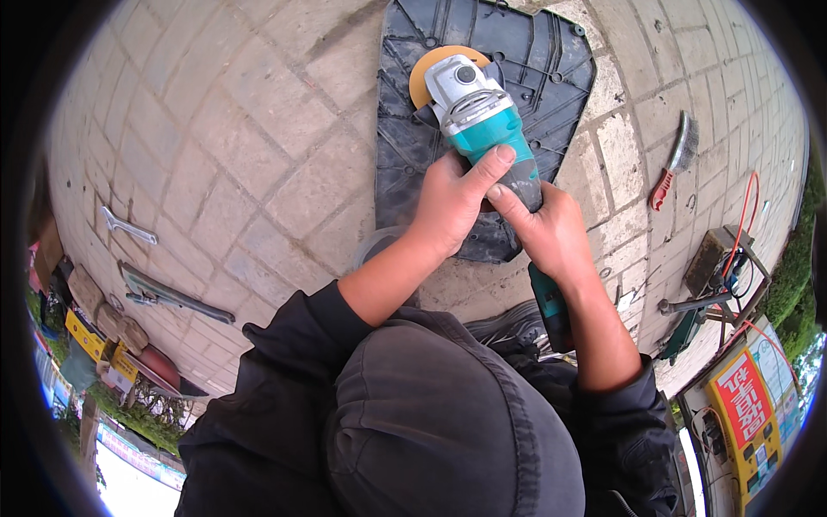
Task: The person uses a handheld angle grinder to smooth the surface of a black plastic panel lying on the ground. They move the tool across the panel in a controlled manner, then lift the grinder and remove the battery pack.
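My left hand (449,203) and my right hand (549,226) both grip a teal and grey cordless angle grinder (491,132), thumbs on top of its body. The grinder's metal head carries a tan disc (420,76) and is over a black ribbed plastic panel (413,148) lying on the paving. Its battery end (552,310) shows beneath my right wrist. Most of my fingers are hidden under the tool. Whether the disc touches the panel or spins, I cannot tell.
A wire brush with a red handle (660,189) lies on the right, near a dirty metal box (707,262) with an orange cord. At the left are a wrench (129,226) and a long dark tool (181,298). A translucent round container (375,244) stands beside the panel, partly behind my forearm.
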### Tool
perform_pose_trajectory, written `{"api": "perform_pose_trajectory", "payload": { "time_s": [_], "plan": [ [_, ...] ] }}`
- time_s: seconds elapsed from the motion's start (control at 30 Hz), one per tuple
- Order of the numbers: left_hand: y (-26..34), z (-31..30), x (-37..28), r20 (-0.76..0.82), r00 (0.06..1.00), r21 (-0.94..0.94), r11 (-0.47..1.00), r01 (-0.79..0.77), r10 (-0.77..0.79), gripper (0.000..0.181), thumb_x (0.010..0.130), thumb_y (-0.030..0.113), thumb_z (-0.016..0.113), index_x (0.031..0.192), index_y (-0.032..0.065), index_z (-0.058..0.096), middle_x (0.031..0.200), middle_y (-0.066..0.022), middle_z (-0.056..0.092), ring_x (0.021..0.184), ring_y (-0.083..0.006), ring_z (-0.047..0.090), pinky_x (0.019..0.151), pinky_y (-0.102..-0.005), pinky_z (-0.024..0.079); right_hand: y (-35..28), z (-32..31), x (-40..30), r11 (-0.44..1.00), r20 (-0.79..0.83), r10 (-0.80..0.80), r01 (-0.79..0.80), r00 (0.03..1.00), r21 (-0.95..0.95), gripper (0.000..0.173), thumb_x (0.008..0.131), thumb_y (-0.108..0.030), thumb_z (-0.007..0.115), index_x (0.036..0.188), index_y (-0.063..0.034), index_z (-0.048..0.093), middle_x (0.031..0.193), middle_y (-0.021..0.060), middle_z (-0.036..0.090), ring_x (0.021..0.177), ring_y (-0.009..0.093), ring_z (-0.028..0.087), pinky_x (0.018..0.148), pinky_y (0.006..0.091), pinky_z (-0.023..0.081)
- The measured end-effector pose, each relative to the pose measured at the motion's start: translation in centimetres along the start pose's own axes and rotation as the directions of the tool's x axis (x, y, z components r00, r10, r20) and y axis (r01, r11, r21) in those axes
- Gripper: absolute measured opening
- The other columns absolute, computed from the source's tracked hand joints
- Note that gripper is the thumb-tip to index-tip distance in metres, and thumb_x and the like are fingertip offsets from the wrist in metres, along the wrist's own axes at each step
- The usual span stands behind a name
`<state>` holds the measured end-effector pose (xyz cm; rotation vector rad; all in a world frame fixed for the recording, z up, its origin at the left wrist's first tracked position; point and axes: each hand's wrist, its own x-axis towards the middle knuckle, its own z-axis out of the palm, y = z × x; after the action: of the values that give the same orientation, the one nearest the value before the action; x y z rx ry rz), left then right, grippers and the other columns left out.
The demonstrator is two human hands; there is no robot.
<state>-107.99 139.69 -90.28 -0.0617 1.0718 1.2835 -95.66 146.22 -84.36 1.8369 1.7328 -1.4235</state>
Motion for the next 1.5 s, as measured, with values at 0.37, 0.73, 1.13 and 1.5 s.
{"api": "perform_pose_trajectory", "payload": {
  "time_s": [0.37,0.73,1.13,1.5],
  "plan": [
    [0.2,-0.2,-0.1,0.001,1.000,-0.006,1.000,-0.015,0.015,0.053,0.088,0.040,0.072,0.116,-0.0035,0.058,0.106,-0.0080,0.063,0.091,-0.0123,0.061,0.077,-0.0273,0.051,0.0,0.2,0.3,0.999,-0.004,-0.040,0.040,0.999,-0.001,0.072,0.075,-0.057,0.074,0.085,0.0137,0.064,0.072,0.0251,0.067,0.069,0.032,0.070,0.065,0.0398,0.054],
    [0.7,0.2,-0.4,-0.004,1.000,0.014,1.000,-0.009,0.009,0.055,0.088,0.040,0.071,0.118,-0.0042,0.057,0.108,-0.0095,0.063,0.094,-0.0134,0.061,0.080,-0.0281,0.050,-0.4,-0.1,0.0,0.999,0.039,-0.011,0.008,0.999,0.053,0.069,0.075,-0.054,0.074,0.086,0.0133,0.064,0.074,0.0250,0.067,0.071,0.031,0.070,0.066,0.0392,0.054],
    [0.6,-0.1,-0.2,0.006,1.000,-0.001,1.000,-0.011,0.011,0.054,0.089,0.040,0.071,0.117,-0.0040,0.057,0.108,-0.0086,0.063,0.095,-0.0128,0.060,0.083,-0.0277,0.049,-0.8,0.0,0.1,1.000,0.017,-0.019,0.018,1.000,0.022,0.071,0.075,-0.056,0.074,0.084,0.0138,0.064,0.071,0.0252,0.066,0.070,0.032,0.070,0.065,0.0403,0.053],
    [0.7,0.0,-0.3,0.007,1.000,-0.007,1.000,-0.020,0.020,0.052,0.089,0.039,0.071,0.117,-0.0037,0.057,0.108,-0.0083,0.063,0.095,-0.0127,0.061,0.082,-0.0281,0.050,-0.6,-0.2,0.2,1.000,0.022,-0.024,0.024,0.999,-0.002,0.071,0.075,-0.057,0.074,0.083,0.0133,0.065,0.070,0.0241,0.066,0.069,0.032,0.070,0.065,0.0394,0.053]
  ]
}}
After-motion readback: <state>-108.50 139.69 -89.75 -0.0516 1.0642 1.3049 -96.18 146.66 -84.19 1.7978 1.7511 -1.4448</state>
